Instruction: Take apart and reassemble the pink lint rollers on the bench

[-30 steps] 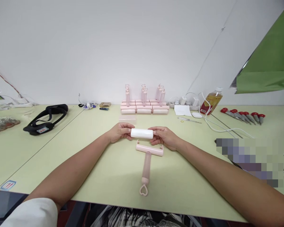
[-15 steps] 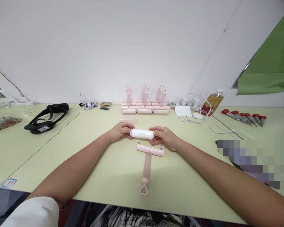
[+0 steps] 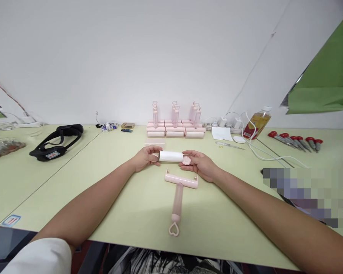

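Note:
A white sticky-paper roll (image 3: 170, 156) lies crosswise between my two hands, its dark hollow left end showing. My left hand (image 3: 145, 158) pinches a pink end cap (image 3: 153, 157) just off that end, with fingertips behind the roll. At the other end my right hand (image 3: 200, 165) grips a second round pink end cap (image 3: 186, 161), turned face toward me and apart from the roll's edge. Just below rests a pink lint roller handle (image 3: 177, 199) with a T-shaped head and heart-shaped loop. Behind my left hand lies a pale pink cover (image 3: 155, 143).
Several assembled pink lint rollers (image 3: 175, 131) stand in rows by the wall. To the right are a white paper (image 3: 221, 133), cables, a drink bottle (image 3: 257, 123) and several red-capped items (image 3: 295, 140). A black head strap (image 3: 57, 142) lies left.
Both pink end caps have come away from the roll's ends. The right cap has turned its face toward me, and the roll has shifted slightly up and left. The handle has not moved.

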Demonstrator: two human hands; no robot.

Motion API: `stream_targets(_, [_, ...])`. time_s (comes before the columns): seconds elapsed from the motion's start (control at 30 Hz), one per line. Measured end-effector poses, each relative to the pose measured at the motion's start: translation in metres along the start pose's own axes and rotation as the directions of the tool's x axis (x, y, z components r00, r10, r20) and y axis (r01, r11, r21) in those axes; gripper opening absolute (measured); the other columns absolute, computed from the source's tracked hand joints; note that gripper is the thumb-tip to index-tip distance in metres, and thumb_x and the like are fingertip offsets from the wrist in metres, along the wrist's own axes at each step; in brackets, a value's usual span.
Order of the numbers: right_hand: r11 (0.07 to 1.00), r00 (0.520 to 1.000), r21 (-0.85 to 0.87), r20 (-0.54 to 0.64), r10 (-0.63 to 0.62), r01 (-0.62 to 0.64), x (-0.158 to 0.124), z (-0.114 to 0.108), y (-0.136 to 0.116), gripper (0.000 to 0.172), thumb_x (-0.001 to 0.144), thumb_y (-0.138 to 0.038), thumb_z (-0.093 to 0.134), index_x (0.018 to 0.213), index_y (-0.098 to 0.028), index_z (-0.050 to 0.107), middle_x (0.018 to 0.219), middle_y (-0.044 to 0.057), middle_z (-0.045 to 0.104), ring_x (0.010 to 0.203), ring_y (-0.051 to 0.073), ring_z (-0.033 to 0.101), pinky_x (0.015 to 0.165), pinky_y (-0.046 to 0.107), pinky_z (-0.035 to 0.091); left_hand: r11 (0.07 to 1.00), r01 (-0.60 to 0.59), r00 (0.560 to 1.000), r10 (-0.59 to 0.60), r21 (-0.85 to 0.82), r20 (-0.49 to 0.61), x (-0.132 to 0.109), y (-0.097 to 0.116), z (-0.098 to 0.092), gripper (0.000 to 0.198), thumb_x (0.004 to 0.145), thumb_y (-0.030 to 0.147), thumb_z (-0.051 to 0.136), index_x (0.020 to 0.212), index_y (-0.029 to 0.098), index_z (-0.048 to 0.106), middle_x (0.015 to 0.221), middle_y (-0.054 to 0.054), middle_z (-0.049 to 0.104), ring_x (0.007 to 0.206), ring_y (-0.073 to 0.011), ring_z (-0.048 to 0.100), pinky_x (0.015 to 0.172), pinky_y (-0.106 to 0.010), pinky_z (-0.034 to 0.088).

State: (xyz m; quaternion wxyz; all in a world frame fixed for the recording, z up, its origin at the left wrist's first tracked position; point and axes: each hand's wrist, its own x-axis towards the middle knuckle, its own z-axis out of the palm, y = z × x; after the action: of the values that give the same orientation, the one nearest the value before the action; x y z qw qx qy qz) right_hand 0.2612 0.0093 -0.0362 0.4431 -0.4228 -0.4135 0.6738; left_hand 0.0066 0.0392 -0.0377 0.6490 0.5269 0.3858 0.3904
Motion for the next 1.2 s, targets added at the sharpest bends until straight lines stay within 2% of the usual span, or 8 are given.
stream_targets(0.17, [1.0,1.0,-0.024,0.004,-0.008,0.008,0.0,0.001,0.001,0.033,0.073,0.001,0.059,0.1,-0.017,0.057,0.095,0.007,0.069,0.078,0.017,0.072,0.075,0.031,0.062,0.937,-0.108,0.979,0.158,0.333,-0.127,0.002,-0.005,0.007,0.038,0.06,0.012,0.064,0.099,0.015,0.062,0.103,-0.005,0.062,0.077,-0.015,0.061,0.072,-0.032,0.055])
stream_targets(0.3, [0.999,1.0,-0.049,-0.009,-0.006,0.006,-0.002,0.004,0.0,0.035,0.071,0.001,0.056,0.101,-0.017,0.056,0.097,0.007,0.068,0.08,0.016,0.071,0.076,0.031,0.061,0.742,-0.144,0.946,0.298,0.655,-0.13,0.003,-0.012,0.007,0.037,0.066,0.015,0.06,0.102,0.015,0.065,0.094,-0.004,0.066,0.079,-0.016,0.061,0.076,-0.03,0.051])
stream_targets(0.4, [0.995,1.0,-0.095,-0.013,-0.007,0.005,-0.003,0.005,0.0,0.037,0.07,0.0,0.055,0.102,-0.017,0.054,0.1,0.007,0.066,0.079,0.016,0.07,0.075,0.032,0.061,0.661,-0.118,0.943,0.309,0.741,-0.125,0.004,-0.015,0.004,0.038,0.068,0.018,0.058,0.106,0.016,0.064,0.1,-0.005,0.066,0.081,-0.0171,0.061,0.074,-0.029,0.051])
stream_targets(0.5, [0.956,0.998,-0.293,-0.06,-0.035,0.016,-0.002,0.003,0.002,0.038,0.069,-0.005,0.054,0.105,-0.018,0.054,0.108,0.009,0.062,0.069,0.015,0.066,0.06,0.031,0.058,0.63,-0.096,0.94,0.312,0.77,-0.138,0.003,-0.012,0.001,0.036,0.068,0.02,0.06,0.104,0.018,0.065,0.107,-0.005,0.064,0.09,-0.0195,0.061,0.078,-0.03,0.051])
stream_targets(0.6, [0.828,0.982,-0.559,-0.129,-0.137,0.042,-0.003,-0.002,0.003,0.037,0.067,-0.008,0.055,0.103,-0.019,0.057,0.111,0.009,0.06,0.062,0.012,0.058,0.05,0.028,0.049,0.48,-0.101,0.947,0.314,0.871,-0.063,0.0,-0.005,-0.002,0.039,0.067,0.024,0.062,0.106,0.019,0.065,0.109,-0.005,0.063,0.097,-0.0222,0.059,0.083,-0.032,0.049])
stream_targets(0.77, [0.436,0.944,-0.897,-0.075,-0.32,0.076,-0.006,-0.007,-0.002,0.027,0.072,-0.018,0.057,0.099,-0.019,0.062,0.109,0.008,0.063,0.075,0.016,0.057,0.064,0.028,0.043,0.286,-0.107,0.979,0.2,0.952,0.05,-0.007,0.009,-0.007,0.036,0.072,0.035,0.058,0.105,0.021,0.064,0.102,-0.005,0.062,0.088,-0.0219,0.06,0.075,-0.031,0.047])
stream_targets(1.07, [0.37,0.954,-0.922,-0.004,-0.3,0.112,-0.007,-0.005,-0.004,0.013,0.074,-0.017,0.053,0.081,-0.02,0.063,0.081,0.002,0.067,0.071,0.016,0.057,0.061,0.026,0.039,0.328,-0.016,0.982,-0.172,0.945,0.077,-0.026,0.036,-0.016,0.022,0.07,0.042,0.062,0.079,0.022,0.059,0.079,0.0,0.064,0.067,-0.0158,0.056,0.055,-0.025,0.039])
stream_targets(1.2, [0.398,0.963,-0.896,0.1,-0.251,0.197,-0.009,-0.005,-0.002,0.016,0.077,-0.02,0.052,0.081,-0.021,0.067,0.078,0.001,0.068,0.068,0.016,0.057,0.061,0.026,0.04,0.294,-0.019,0.981,-0.177,0.956,0.074,-0.031,0.039,-0.006,0.024,0.072,0.045,0.062,0.081,0.023,0.059,0.081,0.0,0.065,0.066,-0.0162,0.057,0.053,-0.025,0.037])
